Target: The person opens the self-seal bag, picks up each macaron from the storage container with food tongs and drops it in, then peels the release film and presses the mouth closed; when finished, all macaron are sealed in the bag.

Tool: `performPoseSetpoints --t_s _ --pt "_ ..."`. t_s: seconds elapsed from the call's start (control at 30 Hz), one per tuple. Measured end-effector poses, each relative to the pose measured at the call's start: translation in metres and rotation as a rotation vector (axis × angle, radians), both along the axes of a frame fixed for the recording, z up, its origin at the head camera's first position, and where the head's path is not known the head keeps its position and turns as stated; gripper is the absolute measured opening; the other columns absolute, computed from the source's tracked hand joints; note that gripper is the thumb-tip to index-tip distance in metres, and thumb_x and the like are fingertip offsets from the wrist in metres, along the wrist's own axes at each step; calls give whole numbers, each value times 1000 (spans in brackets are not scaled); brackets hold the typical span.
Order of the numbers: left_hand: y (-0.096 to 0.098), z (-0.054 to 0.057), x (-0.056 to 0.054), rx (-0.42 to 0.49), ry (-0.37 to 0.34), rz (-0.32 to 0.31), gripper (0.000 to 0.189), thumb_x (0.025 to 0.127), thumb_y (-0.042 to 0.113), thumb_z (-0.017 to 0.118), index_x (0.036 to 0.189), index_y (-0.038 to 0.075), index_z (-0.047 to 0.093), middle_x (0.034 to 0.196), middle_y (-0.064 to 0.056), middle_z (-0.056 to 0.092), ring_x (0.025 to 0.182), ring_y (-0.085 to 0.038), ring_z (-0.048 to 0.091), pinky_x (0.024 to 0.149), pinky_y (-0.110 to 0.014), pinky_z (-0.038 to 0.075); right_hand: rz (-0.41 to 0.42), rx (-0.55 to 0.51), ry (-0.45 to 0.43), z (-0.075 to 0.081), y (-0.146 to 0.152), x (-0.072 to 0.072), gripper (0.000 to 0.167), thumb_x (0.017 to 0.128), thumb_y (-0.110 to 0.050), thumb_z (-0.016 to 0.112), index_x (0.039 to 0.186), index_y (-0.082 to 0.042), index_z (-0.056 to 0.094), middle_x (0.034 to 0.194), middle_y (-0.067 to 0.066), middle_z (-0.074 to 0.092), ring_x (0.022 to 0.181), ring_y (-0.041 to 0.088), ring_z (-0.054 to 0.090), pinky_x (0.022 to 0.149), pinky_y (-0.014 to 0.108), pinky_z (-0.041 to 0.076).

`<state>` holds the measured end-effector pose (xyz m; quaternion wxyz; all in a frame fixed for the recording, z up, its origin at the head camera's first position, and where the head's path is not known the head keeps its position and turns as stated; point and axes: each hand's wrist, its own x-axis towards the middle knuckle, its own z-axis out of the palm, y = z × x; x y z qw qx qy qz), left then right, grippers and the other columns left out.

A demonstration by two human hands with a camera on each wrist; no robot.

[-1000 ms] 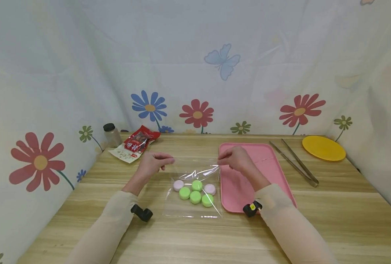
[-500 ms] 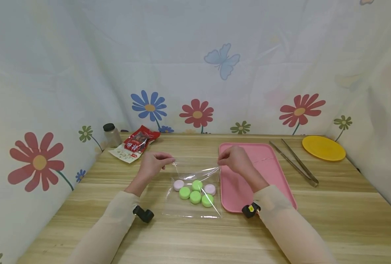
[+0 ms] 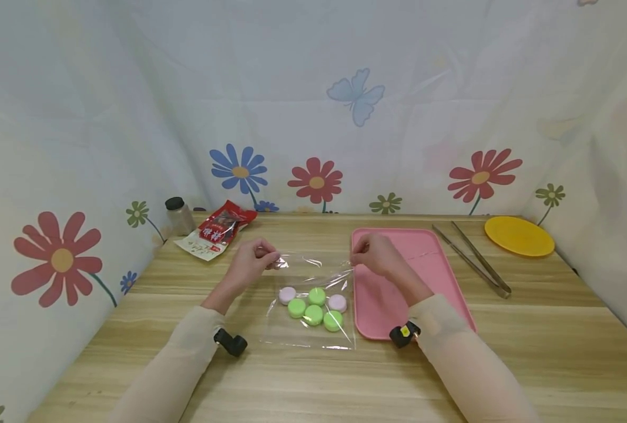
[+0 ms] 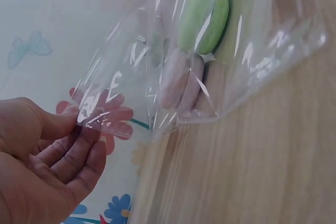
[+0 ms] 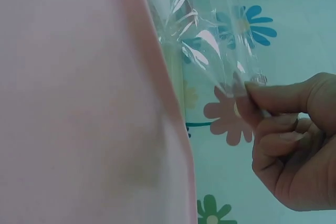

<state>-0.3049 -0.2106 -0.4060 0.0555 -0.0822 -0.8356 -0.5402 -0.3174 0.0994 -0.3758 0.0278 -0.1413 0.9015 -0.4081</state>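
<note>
A clear plastic bag (image 3: 308, 341) lies on the table with several green macarons (image 3: 314, 315) and two pale lilac macarons (image 3: 337, 303) inside. My left hand (image 3: 248, 261) pinches its far left corner between thumb and finger; the left wrist view shows this left hand (image 4: 50, 156) with the film held at the thumb tip. At the far right corner my right hand (image 3: 379, 257) pinches the film, and in the right wrist view that right hand (image 5: 296, 135) grips it between thumb and forefinger. The bag's far flap (image 3: 313, 264) is raised and stretched between both hands.
A pink tray (image 3: 413, 317) lies right of the bag, partly under my right forearm. Metal tongs (image 3: 474, 258) and a yellow plate (image 3: 519, 237) are farther right. A red snack packet (image 3: 220, 229) and a black-lidded jar (image 3: 180, 216) stand back left.
Both hands keep their hold on the bag's corners. My left hand has turned slightly, and the flap's creases and shine have shifted. The macarons have barely moved.
</note>
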Motion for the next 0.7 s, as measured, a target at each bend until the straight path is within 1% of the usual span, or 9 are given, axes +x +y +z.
performPoseSetpoints --t_s 0.1,0.17,0.23,0.3,0.37,0.43,0.53,0.6,0.7 --pt "-2 -2 -3 69 -13 -22 14 96 -2 64 103 -7 54 92 -26 72 82 -33 73 77 -43 60 12 -84 -35 -1 4 -3 13 86 -3 74 85 -2 61 82 8 63 76 19 57 60 28 46" --pt "-4 -3 -4 123 -17 -48 12 95 -6 63 100 -9 52 92 -29 71 83 -36 72 77 -43 60 31 -103 -39 -3 5 -6 16 86 -1 74 83 -3 59 81 8 61 74 18 56 59 28 45" --pt "-4 -3 -3 140 -15 -62 8 95 -10 60 97 -10 53 90 -26 70 83 -36 72 77 -42 60 62 -110 -41 -3 6 -7 12 86 2 73 83 -1 62 82 10 63 76 19 58 63 28 48" --pt "-3 -2 -2 129 -13 -61 2 95 -11 59 94 -10 60 89 -21 71 82 -29 71 78 -40 60 83 -104 -37 -4 7 -7 5 88 3 71 87 -2 69 88 9 68 83 19 62 70 29 53" --pt "-2 -2 -1 104 -19 -54 10 96 -11 58 94 -9 67 91 -17 71 82 -23 71 79 -37 60 98 -86 -36 -3 8 -7 9 91 2 69 94 -3 75 95 8 72 91 20 65 79 32 55" --pt "-1 -1 1 86 -30 -48 14 97 -10 56 97 -9 71 95 -17 72 83 -20 70 81 -36 60 95 -64 -47 -1 8 -6 14 92 -1 68 100 -6 79 100 6 74 97 21 66 84 34 55" --pt "-1 0 1 85 -50 -48 18 98 -8 55 106 -10 71 103 -19 72 88 -20 70 87 -41 58 97 -35 -62 1 9 -4 17 93 -5 68 106 -6 79 106 5 74 104 22 65 88 36 54" --pt "-1 0 1 84 -70 -38 19 98 -2 59 110 -9 71 106 -18 73 91 -20 70 91 -44 56 96 -33 -67 1 9 -3 18 93 -8 69 108 -6 78 108 5 74 106 22 64 89 37 53" --pt "0 0 2 74 -97 4 23 95 11 69 112 -4 73 104 -12 74 94 -18 69 94 -46 54 91 -42 -63 1 9 -2 21 91 -14 73 109 -6 78 106 4 75 105 22 64 91 40 53"
